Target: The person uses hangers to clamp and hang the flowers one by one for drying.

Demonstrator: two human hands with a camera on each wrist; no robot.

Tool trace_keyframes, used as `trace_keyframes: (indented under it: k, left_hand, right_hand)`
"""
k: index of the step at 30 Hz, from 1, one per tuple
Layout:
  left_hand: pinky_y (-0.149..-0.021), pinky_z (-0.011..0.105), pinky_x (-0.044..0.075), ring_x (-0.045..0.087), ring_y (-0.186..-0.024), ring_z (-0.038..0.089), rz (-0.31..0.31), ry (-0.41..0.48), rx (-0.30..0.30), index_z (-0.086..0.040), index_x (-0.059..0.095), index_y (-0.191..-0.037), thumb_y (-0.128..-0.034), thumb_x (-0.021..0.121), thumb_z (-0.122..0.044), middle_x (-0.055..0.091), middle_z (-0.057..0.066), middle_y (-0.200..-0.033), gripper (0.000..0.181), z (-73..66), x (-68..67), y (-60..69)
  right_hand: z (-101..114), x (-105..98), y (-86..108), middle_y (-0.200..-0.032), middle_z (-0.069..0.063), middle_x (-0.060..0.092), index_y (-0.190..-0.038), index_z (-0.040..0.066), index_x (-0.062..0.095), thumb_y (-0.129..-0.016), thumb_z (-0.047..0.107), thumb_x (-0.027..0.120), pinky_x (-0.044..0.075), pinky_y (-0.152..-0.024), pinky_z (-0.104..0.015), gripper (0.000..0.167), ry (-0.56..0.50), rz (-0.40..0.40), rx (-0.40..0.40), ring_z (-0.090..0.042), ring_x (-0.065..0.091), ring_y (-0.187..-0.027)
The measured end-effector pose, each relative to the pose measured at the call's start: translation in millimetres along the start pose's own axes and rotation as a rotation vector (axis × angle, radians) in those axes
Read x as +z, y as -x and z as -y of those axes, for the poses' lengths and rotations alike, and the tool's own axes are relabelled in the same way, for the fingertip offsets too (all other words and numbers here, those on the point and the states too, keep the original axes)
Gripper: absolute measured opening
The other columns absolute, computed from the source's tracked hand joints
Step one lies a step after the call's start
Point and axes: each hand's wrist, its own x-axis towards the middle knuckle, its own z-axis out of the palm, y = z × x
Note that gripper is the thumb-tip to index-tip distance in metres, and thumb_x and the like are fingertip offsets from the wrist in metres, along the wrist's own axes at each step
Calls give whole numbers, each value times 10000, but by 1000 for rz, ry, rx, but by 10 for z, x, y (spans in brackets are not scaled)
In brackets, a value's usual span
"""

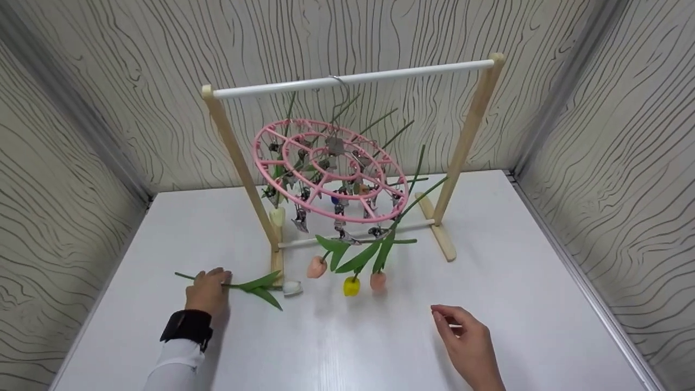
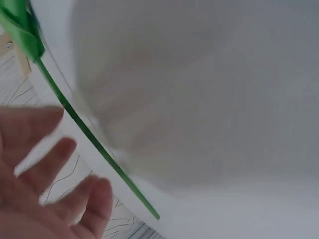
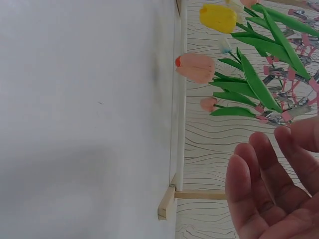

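A white tulip [image 1: 292, 288] with green leaves lies on the table at the left, its flower by the foot of the wooden stand. My left hand [image 1: 209, 291] is over its stem; in the left wrist view the loosely bent fingers [image 2: 52, 157] are beside the green stem [image 2: 94, 143], not wrapped round it. My right hand [image 1: 468, 341] hovers at the front right with thumb and forefinger close together, holding nothing. Upside down on the pink round clip hanger [image 1: 326, 187] hang several tulips, among them a yellow tulip [image 1: 351, 286] and a peach tulip [image 1: 317, 267].
The hanger hooks over the white bar [image 1: 412, 73] of a wooden stand [image 1: 471, 141] and tilts toward me. Metal clips dangle beneath it, and tulip stems stick out behind. Patterned walls [image 1: 108, 81] enclose the white table [image 1: 516, 260] at the back and sides.
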Motion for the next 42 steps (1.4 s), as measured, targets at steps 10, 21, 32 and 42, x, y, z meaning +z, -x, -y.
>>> trace_keyframes:
  k: [10,21,32,42]
  left_hand:
    - [-905,688,354,569,-1064,459,-38,-48,116,-103,773,-942,-877,776,-25,688,101,-941,102,-17,110,74]
    - [-733,472,511,604,-770,212,64,-72,237,-109,735,-855,-824,801,37,611,-20,-775,164,-293,-32,367]
    - [-628,295,487,603,-714,83,34,-46,403,-142,760,-830,-792,848,2,593,-103,-764,173,-930,-212,758]
    - [-629,275,481,550,-720,42,151,6,571,-133,778,-858,-821,835,-34,573,-112,-766,120,-1464,-172,995]
  right_hand:
    - [-196,113,-54,-1006,-63,690,-980,73,768,-761,-55,863,574,-752,-441,271,379,-104,-375,-254,647,-945]
    - [-213,143,-32,-1000,-31,686,-979,103,765,-756,-64,857,568,-755,-434,293,398,-76,-385,-240,642,-927]
    - [-76,148,18,-1022,-19,689,-996,120,768,-772,-47,851,573,-784,-432,292,377,-52,-339,-221,644,-951]
    - [38,199,66,-1000,51,689,-983,159,771,-746,-43,868,572,-774,-388,327,348,-69,-436,-169,649,-941]
